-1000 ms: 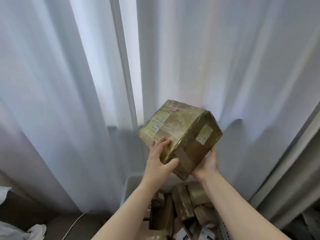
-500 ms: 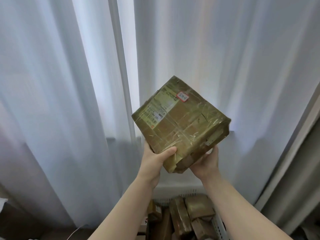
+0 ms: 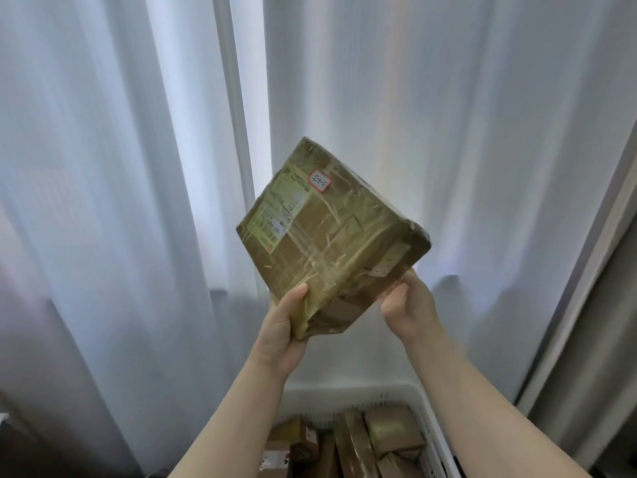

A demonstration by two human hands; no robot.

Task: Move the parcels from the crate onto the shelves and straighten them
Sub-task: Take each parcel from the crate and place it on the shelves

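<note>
A pale curtain (image 3: 103,167) hangs in folds behind the crate (image 3: 344,396) and fills most of the view; no shelf shows. The white crate sits at the bottom, its rim just under the forearms, with more brown parcels (image 3: 393,432) packed inside. Well above the crate, clear of it, is the parcel (image 3: 331,243) in hand: a cardboard box wrapped in shiny clear tape, tilted corner-down. The left hand (image 3: 281,326) grips that bottom corner, thumb across the front face and fingers hidden behind. The right hand (image 3: 410,305) cups the lower right edge, thumb against the end face. The box looks stiff and keeps its shape, and being raised this easily it is probably light to middling. The glossy tape is likely slick, so hold it at opposite edges or corners with a palm underneath, not by pinching a flat face. A shipping label (image 3: 275,215) and a small red-edged sticker (image 3: 319,180) sit on the upper face
</note>
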